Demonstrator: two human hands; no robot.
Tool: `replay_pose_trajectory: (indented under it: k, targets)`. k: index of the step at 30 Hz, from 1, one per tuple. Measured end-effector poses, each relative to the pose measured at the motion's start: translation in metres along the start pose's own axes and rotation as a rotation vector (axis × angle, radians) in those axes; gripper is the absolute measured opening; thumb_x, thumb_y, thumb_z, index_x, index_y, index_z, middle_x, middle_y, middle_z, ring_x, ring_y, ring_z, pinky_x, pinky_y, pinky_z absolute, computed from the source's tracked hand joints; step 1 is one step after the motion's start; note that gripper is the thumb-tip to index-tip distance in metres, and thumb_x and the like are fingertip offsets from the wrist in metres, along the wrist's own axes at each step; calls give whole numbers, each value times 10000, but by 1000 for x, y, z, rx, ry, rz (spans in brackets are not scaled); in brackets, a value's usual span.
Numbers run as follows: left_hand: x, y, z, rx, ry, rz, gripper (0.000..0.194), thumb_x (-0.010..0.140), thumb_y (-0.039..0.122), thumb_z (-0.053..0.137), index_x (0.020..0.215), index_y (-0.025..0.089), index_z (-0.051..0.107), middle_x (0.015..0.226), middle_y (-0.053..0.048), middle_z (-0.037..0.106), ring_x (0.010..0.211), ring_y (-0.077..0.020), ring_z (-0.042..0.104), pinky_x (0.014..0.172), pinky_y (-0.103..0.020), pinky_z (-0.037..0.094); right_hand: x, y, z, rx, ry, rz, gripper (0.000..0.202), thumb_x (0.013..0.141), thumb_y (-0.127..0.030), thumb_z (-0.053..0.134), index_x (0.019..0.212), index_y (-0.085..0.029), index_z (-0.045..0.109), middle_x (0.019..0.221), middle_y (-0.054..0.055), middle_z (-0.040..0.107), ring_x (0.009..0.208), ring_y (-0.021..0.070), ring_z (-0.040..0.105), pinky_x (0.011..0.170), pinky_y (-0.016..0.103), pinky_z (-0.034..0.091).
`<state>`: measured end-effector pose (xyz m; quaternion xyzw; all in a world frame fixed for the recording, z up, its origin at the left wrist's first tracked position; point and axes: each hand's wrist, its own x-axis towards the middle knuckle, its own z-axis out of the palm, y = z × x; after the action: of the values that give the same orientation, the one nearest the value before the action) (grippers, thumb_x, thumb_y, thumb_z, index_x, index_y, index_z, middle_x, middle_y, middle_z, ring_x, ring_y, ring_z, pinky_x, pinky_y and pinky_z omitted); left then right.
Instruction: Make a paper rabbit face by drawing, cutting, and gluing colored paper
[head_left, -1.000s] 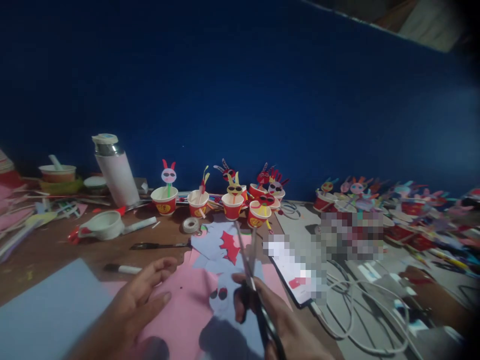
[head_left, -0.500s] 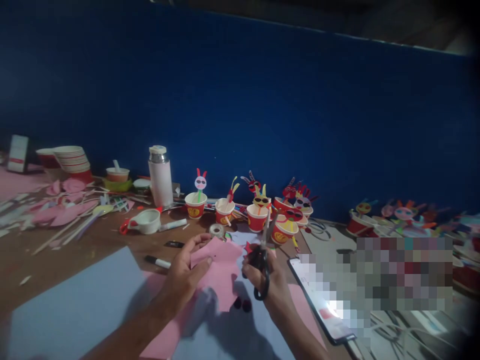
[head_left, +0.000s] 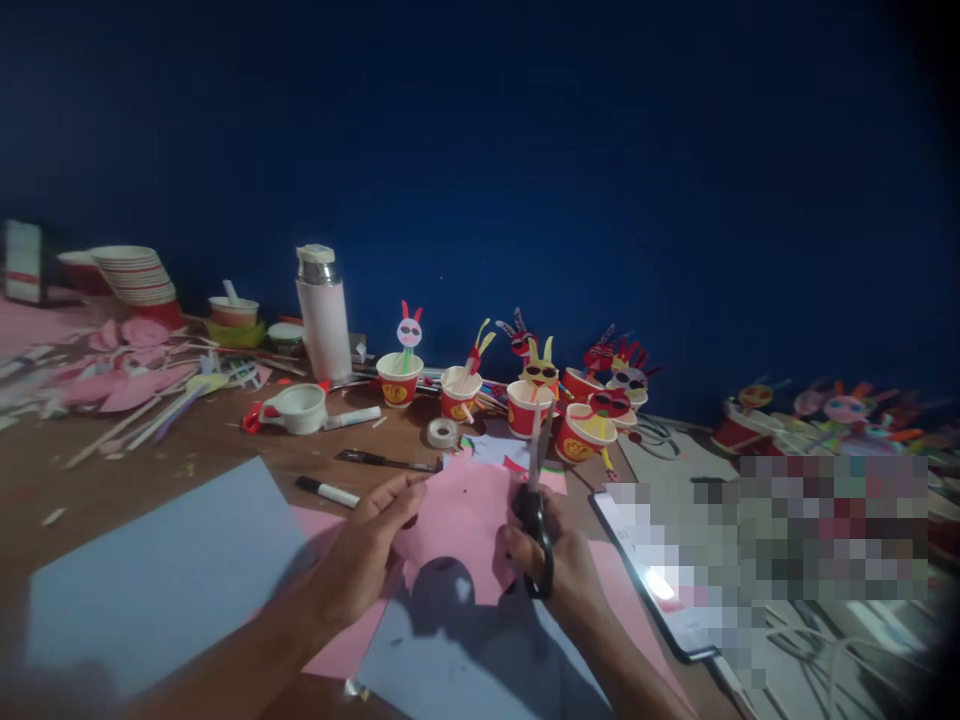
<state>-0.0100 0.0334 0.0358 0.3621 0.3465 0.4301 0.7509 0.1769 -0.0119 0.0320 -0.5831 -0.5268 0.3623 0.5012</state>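
Scissors [head_left: 534, 515] with black handles pointed toward the top of the frame from the right hand [head_left: 566, 562], low and just right of centre. The right fingers were curled closed around the handles, and the two blades stood slightly apart. A cut piece of pink paper [head_left: 457, 520] was held up at lower centre, its outline wavy and a small dark dot near its top. The left hand [head_left: 375, 532] had its thumb and fingers closed on the left edge of that piece. The right thumb lay at or near the opposite edge; whether it pressed on it, I could not tell.

Below the hands lay a pale blue sheet [head_left: 457, 665], at the bottom of the frame; a larger blue sheet [head_left: 165, 585] filled the lower left. Just beyond the left hand were a white marker with a black cap [head_left: 330, 492], a roll of tape [head_left: 442, 433] and a grey cup [head_left: 300, 410]. Red paper cups [head_left: 400, 385] bearing long-eared paper figures stood across the middle, right of a white bottle [head_left: 324, 325]. A phone [head_left: 660, 582], partly blurred out, lay at lower right.
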Motion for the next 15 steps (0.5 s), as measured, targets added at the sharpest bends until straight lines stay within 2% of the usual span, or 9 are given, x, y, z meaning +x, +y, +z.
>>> replay_pose_trajectory:
  k: [4, 7, 11, 15]
  targets:
    - [3, 0, -1, -106, 89, -19, 210, 730, 340, 640, 711, 168, 521, 602, 45, 512, 482, -81, 492, 438, -178, 391, 2, 2, -2, 8, 119, 24, 352, 668, -389, 634, 954, -206, 543, 741, -6, 588, 632, 148, 530, 548, 232, 444]
    - [4, 0, -1, -74, 60, -31, 236, 731, 375, 620, 711, 163, 519, 613, 36, 511, 436, -87, 472, 395, -205, 381, 3, 3, -4, 6, 139, 18, 378, 666, -392, 641, 982, -202, 553, 766, 5, 611, 675, 167, 550, 594, 244, 454]
    - [3, 1, -3, 0, 52, -42, 337, 682, 464, 647, 784, 163, 537, 581, 42, 509, 430, -99, 485, 414, -226, 401, 8, 5, -10, -16, 77, -12, 408, 693, -418, 624, 1015, -185, 530, 818, 30, 615, 729, 186, 563, 635, 260, 462]
    - [1, 3, -2, 73, -24, -66, 306, 651, 366, 695, 812, 160, 536, 531, 48, 511, 453, -95, 486, 454, -209, 389, 10, 6, -12, -21, 125, -28, 415, 697, -442, 614, 1006, -183, 514, 833, 30, 600, 708, 175, 553, 605, 247, 455]
